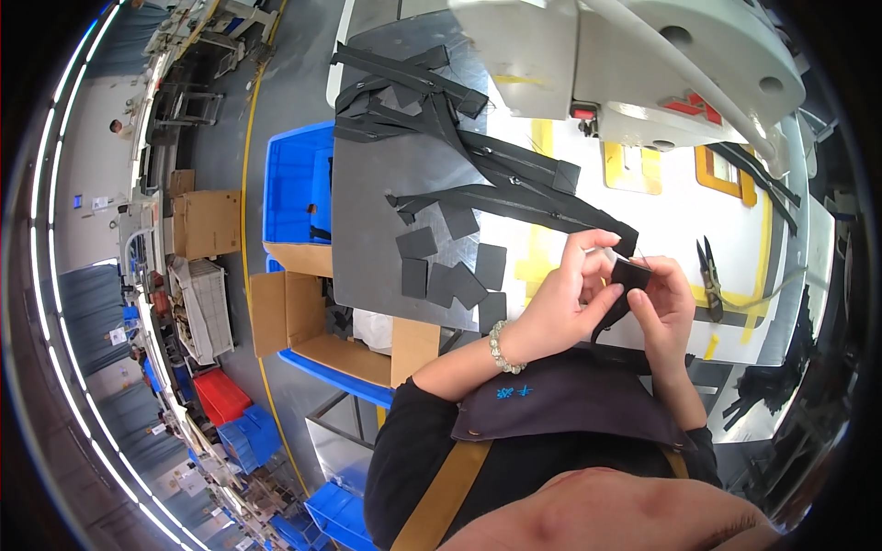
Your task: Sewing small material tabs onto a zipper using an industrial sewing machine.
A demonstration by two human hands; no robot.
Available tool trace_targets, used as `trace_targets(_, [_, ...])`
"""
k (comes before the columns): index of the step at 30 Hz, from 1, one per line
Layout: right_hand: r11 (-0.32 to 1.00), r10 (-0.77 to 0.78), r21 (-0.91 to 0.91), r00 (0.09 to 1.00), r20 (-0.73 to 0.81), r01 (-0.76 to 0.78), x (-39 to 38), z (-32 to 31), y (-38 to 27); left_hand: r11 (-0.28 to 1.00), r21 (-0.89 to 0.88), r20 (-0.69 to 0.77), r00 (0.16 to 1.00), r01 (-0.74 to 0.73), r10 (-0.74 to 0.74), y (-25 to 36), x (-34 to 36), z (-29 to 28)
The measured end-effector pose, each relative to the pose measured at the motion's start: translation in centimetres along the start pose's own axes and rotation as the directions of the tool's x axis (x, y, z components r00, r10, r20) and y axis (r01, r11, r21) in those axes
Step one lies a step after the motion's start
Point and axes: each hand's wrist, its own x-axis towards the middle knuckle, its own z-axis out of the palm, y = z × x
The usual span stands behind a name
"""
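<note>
Two hands (611, 298), six loose black squares (450, 266)

The single view comes from a head-worn fisheye camera that looks steeply down over the person's chest onto the near edge of the worktable (661, 207). The left hand (560, 298) and right hand (666, 308) sit close below the lens, near picture centre. The sewing machine (643, 64) fills the upper right. The floor and blue bin (296, 184) curve away at left.
</note>
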Motion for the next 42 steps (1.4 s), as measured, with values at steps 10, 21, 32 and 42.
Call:
trace_targets(10, [0.974, 0.225, 0.059, 0.971, -0.075, -0.221, 0.6, 0.5, 1.0, 0.329, 0.937, -0.024, 0.919, -0.117, 0.394, 7.2, 7.8, -14.7])
trace_targets(21, [0.963, 0.063, -0.254, 0.992, -0.113, -0.09, 0.0, 2.2, 2.9, 0.29, 0.957, -0.065, 0.989, 0.024, 0.132, 8.4, 18.8, -28.6])
trace_targets(32, [0.935, 0.021, -0.346, 0.987, -0.159, -0.075, -0.6, 1.7, 3.9, 0.649, 0.759, -0.107, 0.972, -0.058, 0.211, 9.6, 12.9, -24.4])
trace_targets(42, [0.936, 0.065, -0.333, 0.986, -0.154, -0.114, -1.5, 0.5, 4.7, 0.911, 0.406, -0.254, 0.948, -0.075, 0.192, 10.9, 8.4, -22.4])
